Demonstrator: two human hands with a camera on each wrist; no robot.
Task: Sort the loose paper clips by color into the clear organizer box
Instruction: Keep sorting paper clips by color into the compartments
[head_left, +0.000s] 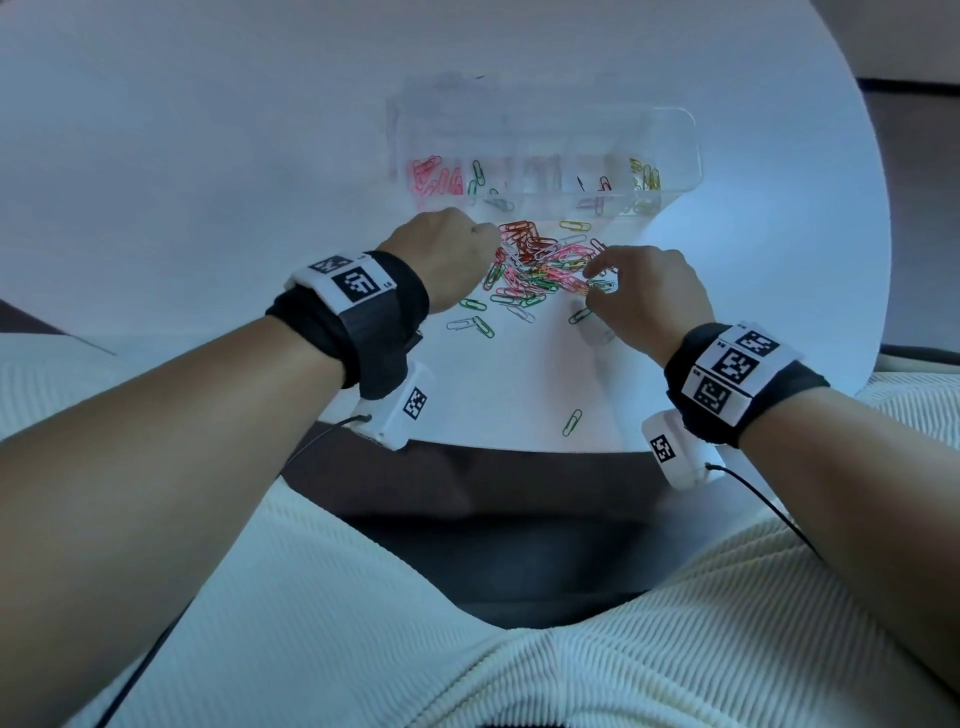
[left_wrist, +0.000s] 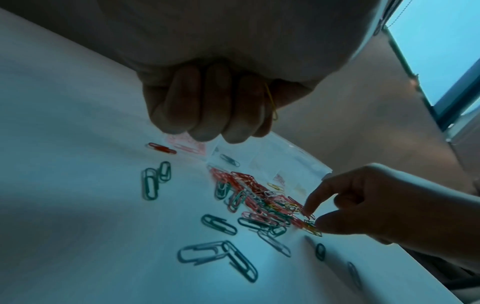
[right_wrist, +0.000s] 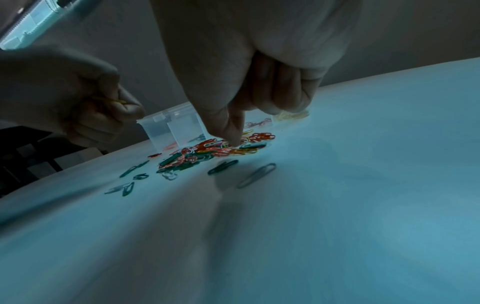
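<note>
Yellow paper clip (left_wrist: 270, 100) sticks out of the left hand (head_left: 447, 254), which is clenched around it at the left edge of the pile (head_left: 540, 265), likely stockpiling one colour before a trip to the box. Right hand (head_left: 649, 296) has index finger and thumb down on the pile's right side, closing on a clip at its edge; can't tell whether it's actually gripped yet. Clear organizer box (head_left: 685, 150) sits just beyond the pile, open side up, short reach for both hands. Compartments already hold pink at far left, green next, yellow at far right. Most clips are unsorted on the white table (head_left: 208, 182); one green stray (head_left: 571, 422) lies near the table's front edge.
</note>
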